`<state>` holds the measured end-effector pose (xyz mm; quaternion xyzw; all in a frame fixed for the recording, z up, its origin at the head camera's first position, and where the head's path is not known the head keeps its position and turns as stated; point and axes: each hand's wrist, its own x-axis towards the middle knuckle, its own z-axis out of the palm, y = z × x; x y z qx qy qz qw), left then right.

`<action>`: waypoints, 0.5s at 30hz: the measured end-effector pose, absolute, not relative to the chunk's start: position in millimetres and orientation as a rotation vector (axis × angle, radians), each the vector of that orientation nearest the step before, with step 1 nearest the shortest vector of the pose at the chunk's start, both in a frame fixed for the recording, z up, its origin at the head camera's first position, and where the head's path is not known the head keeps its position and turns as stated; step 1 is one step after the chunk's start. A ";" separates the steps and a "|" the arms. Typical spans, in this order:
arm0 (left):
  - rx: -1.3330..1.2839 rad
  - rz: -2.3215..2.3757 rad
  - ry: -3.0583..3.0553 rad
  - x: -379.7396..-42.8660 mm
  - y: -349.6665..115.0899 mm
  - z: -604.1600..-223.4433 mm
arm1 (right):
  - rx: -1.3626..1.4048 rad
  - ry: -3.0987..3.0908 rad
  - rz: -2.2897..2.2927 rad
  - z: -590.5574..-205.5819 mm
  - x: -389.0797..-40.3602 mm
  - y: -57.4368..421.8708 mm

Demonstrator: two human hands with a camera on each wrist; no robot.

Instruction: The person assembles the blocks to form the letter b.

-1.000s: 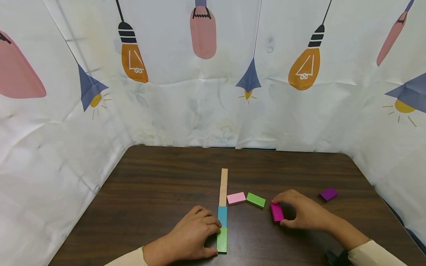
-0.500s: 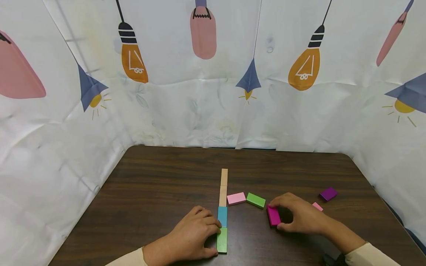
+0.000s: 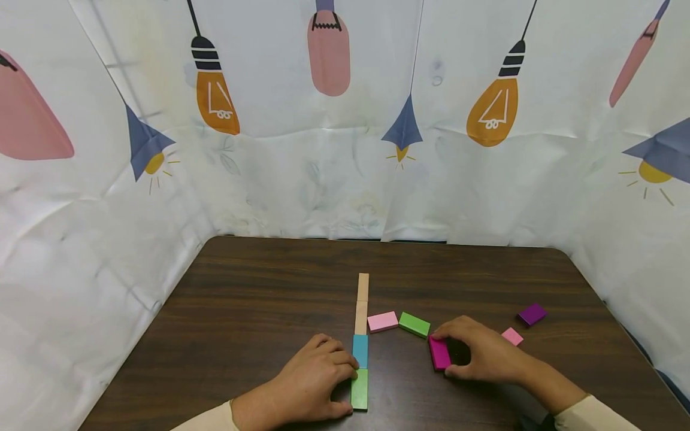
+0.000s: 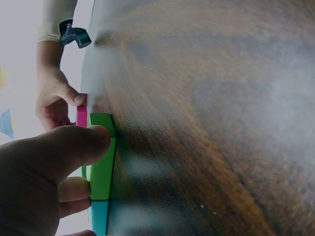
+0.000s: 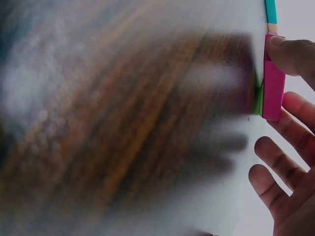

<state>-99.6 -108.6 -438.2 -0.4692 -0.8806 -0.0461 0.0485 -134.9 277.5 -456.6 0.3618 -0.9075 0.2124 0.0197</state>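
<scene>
In the head view my right hand [image 3: 482, 352] pinches a magenta block [image 3: 439, 353] by its two ends, thumb at the near end. Its far corner sits right by the darker green block [image 3: 414, 324], which follows a pink block [image 3: 383, 322]. My left hand [image 3: 315, 380] holds the light green block [image 3: 359, 389] between thumb and fingers, at the near end of a straight row. Beyond it in that row come a blue block [image 3: 360, 351] and two tan blocks [image 3: 362, 302]. The right wrist view shows the thumb on one end of the magenta block [image 5: 274, 88].
Past my right hand lie a purple block [image 3: 532, 314] and a second pink block [image 3: 513, 336], partly behind that hand. The dark wood-grain table [image 3: 259, 299] ends at a white patterned cloth [image 3: 302, 179] on the far side and both flanks.
My right hand has slid the magenta block left and slightly nearer, close to the darker green block. The second pink block has come into sight behind that hand. My left hand stays put.
</scene>
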 end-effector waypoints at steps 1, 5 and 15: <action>-1.429 -0.140 -2.684 -99.6 -108.6 -438.2 | 1.120 -2.818 0.656 -457.4 -134.9 277.5; -1.427 -0.139 -2.681 -99.5 -108.5 -438.1 | 1.130 -2.805 0.664 -458.1 -135.0 276.4; -1.427 -0.138 -2.680 -99.4 -108.3 -438.4 | 1.143 -2.824 0.681 -456.0 -133.8 273.7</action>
